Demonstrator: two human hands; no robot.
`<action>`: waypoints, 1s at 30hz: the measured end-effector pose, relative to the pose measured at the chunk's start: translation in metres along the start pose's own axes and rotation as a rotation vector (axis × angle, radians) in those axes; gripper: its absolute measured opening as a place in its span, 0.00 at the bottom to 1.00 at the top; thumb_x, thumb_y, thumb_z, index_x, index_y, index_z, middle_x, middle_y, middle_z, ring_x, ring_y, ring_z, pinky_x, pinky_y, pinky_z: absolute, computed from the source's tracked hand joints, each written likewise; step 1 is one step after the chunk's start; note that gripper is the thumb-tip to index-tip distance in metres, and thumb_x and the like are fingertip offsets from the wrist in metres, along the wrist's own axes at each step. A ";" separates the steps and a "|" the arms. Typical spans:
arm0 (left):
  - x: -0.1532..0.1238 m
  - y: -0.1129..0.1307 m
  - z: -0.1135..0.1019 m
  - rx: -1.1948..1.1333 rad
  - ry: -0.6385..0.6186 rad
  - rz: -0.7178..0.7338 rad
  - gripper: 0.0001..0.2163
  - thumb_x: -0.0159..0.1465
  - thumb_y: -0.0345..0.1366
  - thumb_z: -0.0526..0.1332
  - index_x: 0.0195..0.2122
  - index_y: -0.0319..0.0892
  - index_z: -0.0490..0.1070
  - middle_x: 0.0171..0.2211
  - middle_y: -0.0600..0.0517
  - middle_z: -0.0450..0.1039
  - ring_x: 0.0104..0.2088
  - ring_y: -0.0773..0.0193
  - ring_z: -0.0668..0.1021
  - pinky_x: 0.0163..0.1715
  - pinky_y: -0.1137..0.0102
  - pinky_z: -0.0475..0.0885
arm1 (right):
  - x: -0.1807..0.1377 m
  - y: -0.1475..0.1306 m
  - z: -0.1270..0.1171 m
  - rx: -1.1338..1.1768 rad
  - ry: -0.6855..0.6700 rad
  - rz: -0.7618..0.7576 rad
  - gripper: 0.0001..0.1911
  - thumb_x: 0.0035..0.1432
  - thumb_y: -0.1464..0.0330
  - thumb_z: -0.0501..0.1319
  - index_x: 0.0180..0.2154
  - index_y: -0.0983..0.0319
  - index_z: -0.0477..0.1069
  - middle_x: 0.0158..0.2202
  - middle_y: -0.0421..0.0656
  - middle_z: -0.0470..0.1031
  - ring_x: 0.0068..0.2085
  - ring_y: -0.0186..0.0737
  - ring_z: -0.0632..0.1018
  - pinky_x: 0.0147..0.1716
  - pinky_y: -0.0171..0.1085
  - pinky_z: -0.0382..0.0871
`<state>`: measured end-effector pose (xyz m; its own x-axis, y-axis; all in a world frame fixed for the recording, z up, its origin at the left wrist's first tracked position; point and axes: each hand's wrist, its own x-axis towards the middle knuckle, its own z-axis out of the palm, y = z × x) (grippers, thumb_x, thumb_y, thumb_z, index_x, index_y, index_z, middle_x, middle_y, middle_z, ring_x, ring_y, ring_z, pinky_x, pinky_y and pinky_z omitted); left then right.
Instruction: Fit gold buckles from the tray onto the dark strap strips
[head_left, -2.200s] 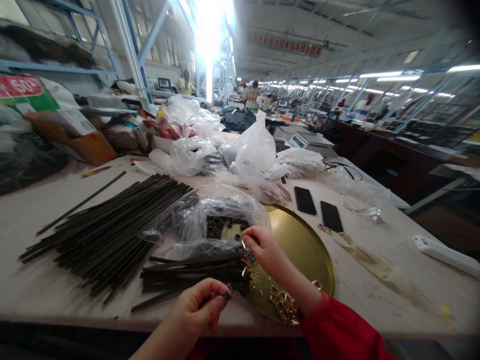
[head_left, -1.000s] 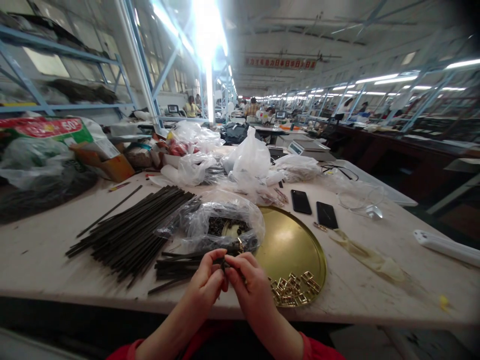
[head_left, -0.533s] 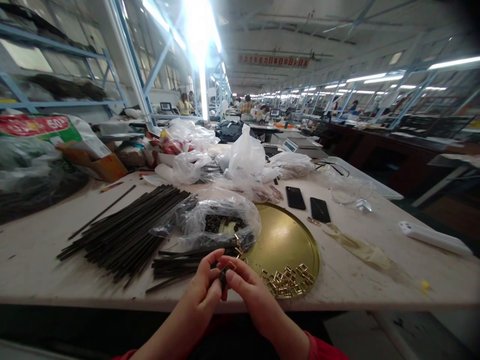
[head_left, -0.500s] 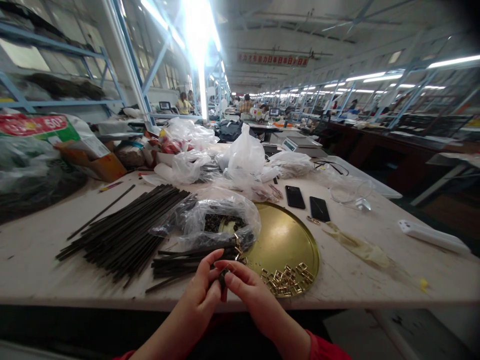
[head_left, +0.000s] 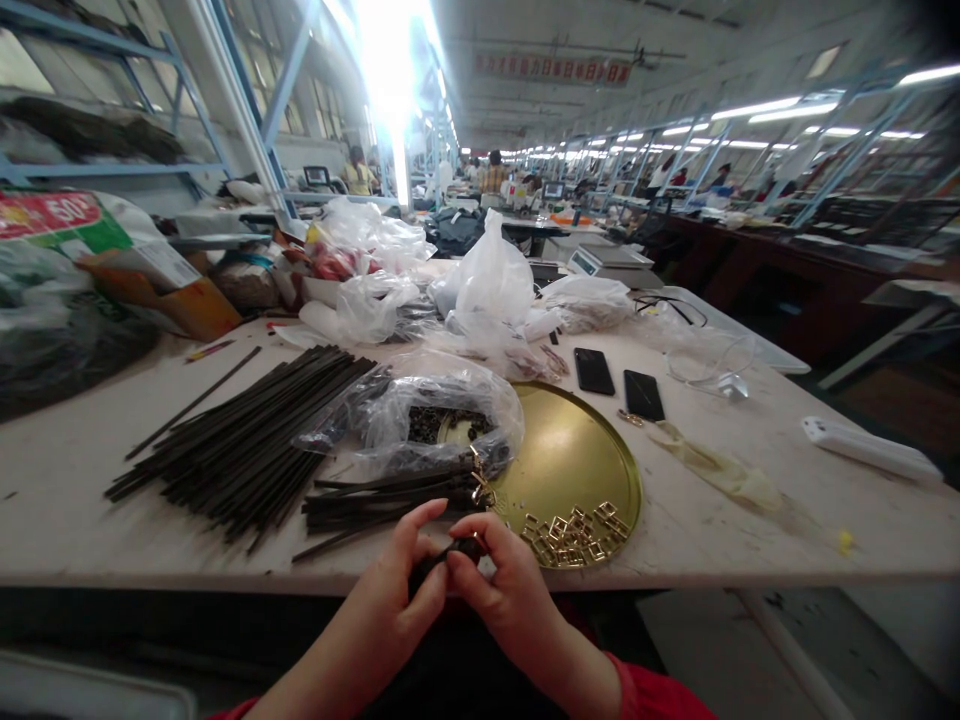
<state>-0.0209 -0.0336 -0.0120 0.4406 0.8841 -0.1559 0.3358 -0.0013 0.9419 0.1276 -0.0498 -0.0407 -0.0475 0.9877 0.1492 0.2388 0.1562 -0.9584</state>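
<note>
Lower centre: dark strap end (head_left: 450,552) is pinched btwn left hand (head_left: 405,612) & right hand (head_left: 506,592); prob best gripped near tip.

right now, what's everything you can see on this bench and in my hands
table: one, pale, across the view
loose strips: many, black, left of centre
strip bundle: one, black, ahead of the hands
clear bag: one, dark bits inside, over the tray's left edge
tray: one, gold, round, centre
buckles: a heap, gold, tray's near side
phones: two, black, beyond the tray
power strip: one, white, right
plastic bags: several, white, far side
small dark piece: one, pinched by both hands
left hand, right hand: bare, near edge
</note>
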 end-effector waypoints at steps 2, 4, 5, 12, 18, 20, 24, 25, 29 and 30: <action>-0.001 0.003 0.001 0.042 0.013 -0.010 0.20 0.61 0.35 0.50 0.55 0.41 0.51 0.32 0.52 0.73 0.33 0.63 0.74 0.36 0.70 0.67 | 0.001 0.000 0.000 0.116 -0.051 0.068 0.07 0.53 0.67 0.57 0.37 0.60 0.66 0.25 0.35 0.65 0.26 0.32 0.66 0.26 0.31 0.60; -0.002 0.005 0.002 0.070 0.007 -0.022 0.20 0.60 0.33 0.51 0.55 0.42 0.52 0.34 0.51 0.74 0.35 0.62 0.74 0.39 0.69 0.66 | 0.002 -0.001 -0.002 0.271 -0.162 0.149 0.08 0.53 0.67 0.57 0.38 0.59 0.65 0.24 0.34 0.64 0.24 0.31 0.65 0.24 0.30 0.59; -0.002 0.005 0.001 0.067 -0.006 -0.027 0.21 0.59 0.32 0.51 0.55 0.42 0.52 0.35 0.51 0.74 0.37 0.62 0.74 0.41 0.69 0.65 | 0.002 -0.002 -0.003 0.338 -0.217 0.188 0.08 0.53 0.66 0.58 0.37 0.59 0.64 0.24 0.34 0.64 0.23 0.30 0.65 0.23 0.29 0.59; -0.007 0.004 -0.001 -0.227 -0.159 -0.094 0.23 0.59 0.33 0.50 0.57 0.42 0.49 0.27 0.56 0.69 0.25 0.68 0.68 0.29 0.73 0.63 | 0.000 -0.009 -0.005 0.461 -0.324 0.247 0.11 0.56 0.60 0.55 0.31 0.61 0.60 0.18 0.33 0.64 0.21 0.29 0.64 0.21 0.29 0.56; -0.003 0.011 -0.007 -0.319 -0.199 -0.195 0.27 0.57 0.38 0.55 0.56 0.39 0.49 0.23 0.58 0.67 0.22 0.70 0.67 0.23 0.74 0.60 | 0.001 -0.006 0.004 0.578 -0.305 0.332 0.18 0.55 0.52 0.52 0.29 0.61 0.58 0.16 0.32 0.60 0.17 0.28 0.58 0.17 0.29 0.49; -0.001 0.008 -0.012 -0.317 -0.220 -0.259 0.27 0.57 0.43 0.56 0.55 0.40 0.50 0.25 0.57 0.69 0.19 0.72 0.67 0.19 0.75 0.58 | 0.000 -0.001 0.004 0.544 -0.248 0.304 0.17 0.55 0.53 0.53 0.30 0.61 0.59 0.17 0.32 0.60 0.18 0.27 0.58 0.18 0.29 0.49; 0.004 -0.006 -0.014 -0.375 -0.170 -0.363 0.21 0.54 0.47 0.60 0.43 0.37 0.63 0.25 0.55 0.72 0.19 0.72 0.67 0.18 0.77 0.57 | -0.001 0.008 0.000 0.375 -0.085 0.250 0.16 0.55 0.55 0.54 0.29 0.62 0.61 0.20 0.33 0.56 0.20 0.27 0.56 0.18 0.29 0.49; 0.005 -0.010 -0.013 -0.400 -0.155 -0.377 0.19 0.53 0.47 0.62 0.38 0.37 0.65 0.24 0.55 0.72 0.19 0.73 0.67 0.19 0.77 0.57 | -0.002 0.010 0.000 0.353 -0.062 0.246 0.15 0.56 0.56 0.54 0.29 0.62 0.61 0.20 0.33 0.55 0.20 0.27 0.56 0.18 0.29 0.48; 0.005 -0.020 -0.004 -0.508 -0.087 -0.392 0.17 0.48 0.46 0.67 0.30 0.38 0.68 0.24 0.53 0.75 0.23 0.70 0.71 0.23 0.76 0.60 | -0.003 0.013 0.005 0.393 -0.013 0.276 0.14 0.56 0.57 0.53 0.29 0.62 0.61 0.18 0.31 0.54 0.19 0.26 0.55 0.17 0.29 0.47; 0.004 -0.020 -0.002 -0.542 -0.071 -0.395 0.17 0.47 0.46 0.67 0.30 0.38 0.68 0.24 0.53 0.75 0.23 0.69 0.72 0.24 0.76 0.61 | -0.003 0.013 0.007 0.430 -0.008 0.300 0.14 0.56 0.57 0.53 0.29 0.62 0.61 0.17 0.31 0.54 0.18 0.26 0.55 0.16 0.28 0.47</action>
<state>-0.0271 -0.0293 -0.0310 0.4305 0.7371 -0.5209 0.0255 0.5669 0.8234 0.1240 -0.0510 -0.0551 -0.0460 0.9880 -0.1476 -0.1762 -0.1535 -0.9723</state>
